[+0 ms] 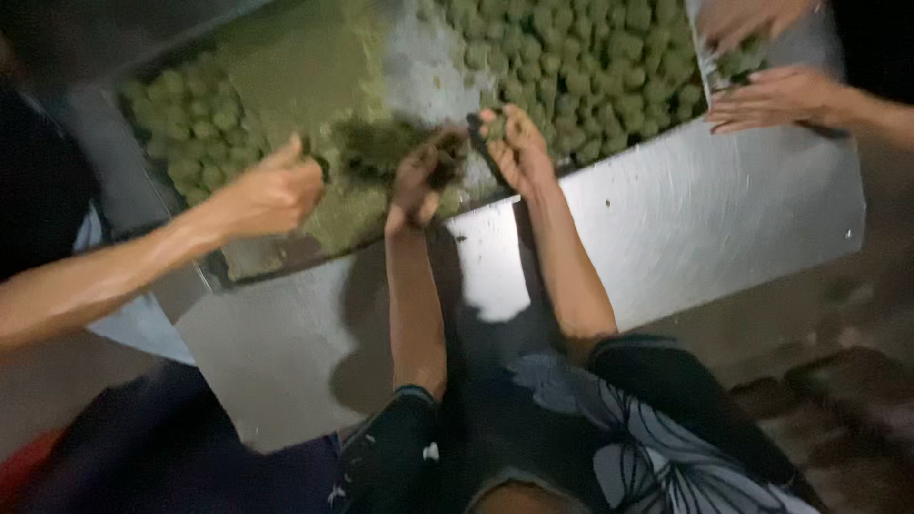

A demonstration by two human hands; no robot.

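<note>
Green paste is being pinched from the heap [376, 143] by the left hand [419, 181]; the right hand [514, 143] is cupped around a small lump [495, 127]. Rolling it among the green balls [590, 67] on the steel tray [685, 209] seems next.

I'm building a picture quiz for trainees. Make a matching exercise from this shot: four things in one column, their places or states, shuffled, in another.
1. person's left hand
2. person's right hand
3. small green balls
4. co-worker's hand on the left

A. packed in rows at the top of the shiny metal tray
B. closed in a loose fist, thumb up
C. fingers in the dark green clump
D. palm up, pinching a green bit

Pairs: 1-C, 2-D, 3-A, 4-B
</note>
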